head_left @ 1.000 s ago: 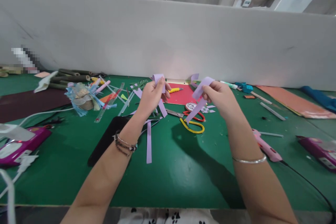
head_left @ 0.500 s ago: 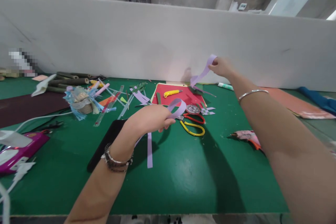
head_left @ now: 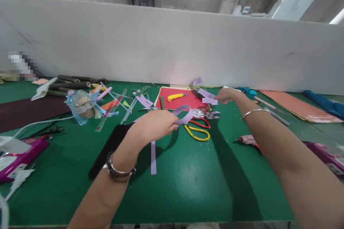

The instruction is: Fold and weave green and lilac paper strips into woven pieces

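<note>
My left hand is closed on a lilac paper strip that curls into a loop beyond the fingertips. Another lilac paper strip lies below that wrist on the table. Over to the right, my right hand has its fingers closed at the end of a bent lilac paper strip, low above the table. Scissors with red and yellow handles lie between the hands, their blades mostly hidden. A yellow utility knife rests on red paper.
The green table meets a white partition at the back. Left are a black flat object, a raffia-wrapped bundle, bamboo pieces and a magenta power strip. A glue gun lies under the right forearm.
My right hand has come down from in front of the partition to near the table, bringing its lilac paper strip down too. My left hand has hardly moved.
</note>
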`<control>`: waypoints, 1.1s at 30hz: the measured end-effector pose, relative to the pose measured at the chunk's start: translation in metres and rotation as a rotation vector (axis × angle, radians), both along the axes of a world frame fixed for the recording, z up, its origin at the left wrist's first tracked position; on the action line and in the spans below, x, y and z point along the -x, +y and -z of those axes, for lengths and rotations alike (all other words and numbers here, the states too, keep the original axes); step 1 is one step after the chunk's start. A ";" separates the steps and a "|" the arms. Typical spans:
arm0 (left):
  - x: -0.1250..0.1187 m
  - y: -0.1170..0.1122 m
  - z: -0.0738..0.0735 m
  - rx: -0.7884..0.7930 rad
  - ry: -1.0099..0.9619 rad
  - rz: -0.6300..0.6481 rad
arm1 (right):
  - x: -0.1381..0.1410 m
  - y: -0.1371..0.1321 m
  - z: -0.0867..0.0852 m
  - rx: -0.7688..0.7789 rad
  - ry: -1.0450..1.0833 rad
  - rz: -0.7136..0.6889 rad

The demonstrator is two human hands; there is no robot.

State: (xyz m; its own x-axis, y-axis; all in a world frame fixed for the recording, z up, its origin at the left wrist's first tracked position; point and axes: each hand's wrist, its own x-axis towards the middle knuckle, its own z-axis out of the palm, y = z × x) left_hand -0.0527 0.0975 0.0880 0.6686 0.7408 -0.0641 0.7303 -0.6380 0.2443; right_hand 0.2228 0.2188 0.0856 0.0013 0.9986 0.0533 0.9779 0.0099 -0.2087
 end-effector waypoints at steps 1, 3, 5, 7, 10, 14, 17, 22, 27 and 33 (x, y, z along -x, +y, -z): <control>-0.001 0.001 0.001 0.028 -0.004 0.016 | 0.003 -0.005 -0.001 -0.011 0.002 0.000; -0.004 0.002 0.003 0.072 -0.003 0.061 | 0.013 -0.019 -0.005 -0.022 -0.014 -0.005; -0.007 0.002 0.005 0.069 0.024 0.093 | 0.027 -0.042 -0.009 -0.039 0.040 -0.118; -0.009 0.000 0.007 0.028 0.056 0.095 | 0.042 -0.075 -0.009 -0.041 0.299 -0.415; -0.012 -0.006 0.011 0.013 0.038 0.110 | 0.060 -0.132 0.000 0.024 0.452 -0.666; -0.012 -0.020 0.015 0.056 -0.030 0.195 | 0.066 -0.187 0.029 0.121 0.380 -0.752; -0.008 -0.031 0.016 0.125 -0.086 0.205 | 0.063 -0.205 0.049 0.102 0.404 -0.624; 0.006 -0.042 0.029 0.144 -0.287 0.096 | 0.059 -0.223 0.064 0.027 0.543 -0.563; 0.017 -0.045 0.053 0.086 -0.245 0.084 | 0.074 -0.239 0.077 0.005 0.582 -0.550; 0.022 -0.045 0.057 0.015 -0.219 0.167 | 0.095 -0.241 0.111 -0.142 0.408 -0.510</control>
State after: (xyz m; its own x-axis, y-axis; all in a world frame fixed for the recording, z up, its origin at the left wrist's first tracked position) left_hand -0.0746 0.0528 0.0314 0.7808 0.6190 0.0850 0.5439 -0.7403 0.3951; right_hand 0.1274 -0.0218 -0.0254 -0.4211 0.8629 0.2794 0.6865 0.5045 -0.5236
